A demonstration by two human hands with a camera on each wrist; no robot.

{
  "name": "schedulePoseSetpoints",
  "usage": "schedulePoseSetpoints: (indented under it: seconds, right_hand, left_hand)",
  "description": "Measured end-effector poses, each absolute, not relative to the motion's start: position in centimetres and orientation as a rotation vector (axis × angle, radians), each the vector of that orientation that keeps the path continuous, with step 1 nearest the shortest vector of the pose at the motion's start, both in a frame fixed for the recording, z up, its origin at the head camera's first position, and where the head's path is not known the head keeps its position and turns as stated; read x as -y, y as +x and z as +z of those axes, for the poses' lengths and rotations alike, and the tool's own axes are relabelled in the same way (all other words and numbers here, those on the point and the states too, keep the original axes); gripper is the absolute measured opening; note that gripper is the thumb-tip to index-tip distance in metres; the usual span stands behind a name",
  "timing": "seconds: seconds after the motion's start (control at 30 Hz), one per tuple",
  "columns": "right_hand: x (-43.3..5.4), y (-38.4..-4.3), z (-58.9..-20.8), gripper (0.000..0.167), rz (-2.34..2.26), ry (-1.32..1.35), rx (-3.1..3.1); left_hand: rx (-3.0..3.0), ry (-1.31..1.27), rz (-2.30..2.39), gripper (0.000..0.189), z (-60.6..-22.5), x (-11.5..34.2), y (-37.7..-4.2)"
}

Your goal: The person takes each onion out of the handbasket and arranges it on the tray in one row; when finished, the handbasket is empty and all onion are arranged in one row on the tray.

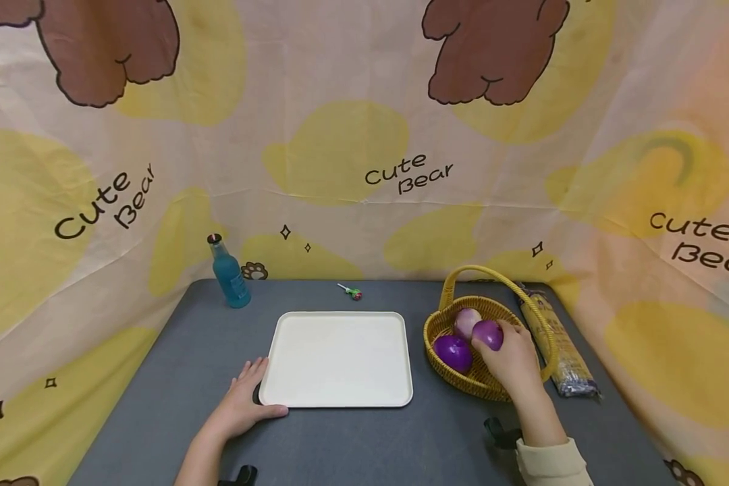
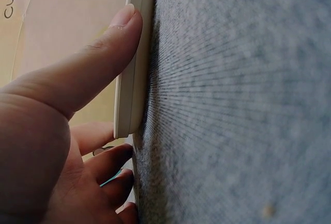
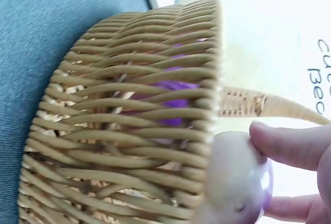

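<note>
In the head view my right hand (image 1: 513, 358) grips a red onion (image 1: 488, 334) over the yellow wicker basket (image 1: 434, 351). The right wrist view has thumb and fingers on that onion (image 3: 235, 175), right at the basket's rim. Inside the basket lie a deep purple onion (image 1: 453, 353) and a paler one (image 1: 466, 322). My left hand (image 1: 239, 405) rests at the near left corner of the white rectangular tray (image 1: 340, 361). Its thumb lies straight along the tray's edge (image 2: 135, 89) in the left wrist view, and the other fingers extend along the left side.
At the back left stands a blue bottle (image 1: 231, 277) with a dark cap. A small lollipop (image 1: 352, 292) lies behind the tray. Right of the basket is a long plastic-wrapped yellow package (image 1: 561, 347). The basket's tall handle (image 1: 498, 271) arches over it, and a printed cloth (image 1: 340, 169) hangs behind the table.
</note>
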State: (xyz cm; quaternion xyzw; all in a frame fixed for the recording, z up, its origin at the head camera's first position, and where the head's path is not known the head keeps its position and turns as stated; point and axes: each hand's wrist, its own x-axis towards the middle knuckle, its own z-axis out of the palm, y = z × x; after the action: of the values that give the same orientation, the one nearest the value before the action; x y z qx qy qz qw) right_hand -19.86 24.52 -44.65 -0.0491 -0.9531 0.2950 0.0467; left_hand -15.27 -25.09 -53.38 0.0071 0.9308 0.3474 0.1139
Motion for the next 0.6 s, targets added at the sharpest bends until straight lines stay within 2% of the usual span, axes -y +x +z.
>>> schedulePoseSetpoints:
  seconds: [0.17,0.4,0.6]
  right_hand:
    - [-24.1,-19.4,-43.9,0.077,0.927,-0.125,2.877]
    - [-23.4,-19.2,-42.9,0.092,0.945,-0.068,2.896]
    - [-22.5,-19.2,-42.6,0.084,1.054,0.025,2.809]
  left_hand:
    - [-2.736,0.016,1.004,0.122,-53.4,25.1,-15.3]
    - [-2.743,0.019,1.000,0.122,-53.4,25.1,-15.4]
    - [-2.729,0.019,1.005,0.121,-53.3,25.0,-15.4]
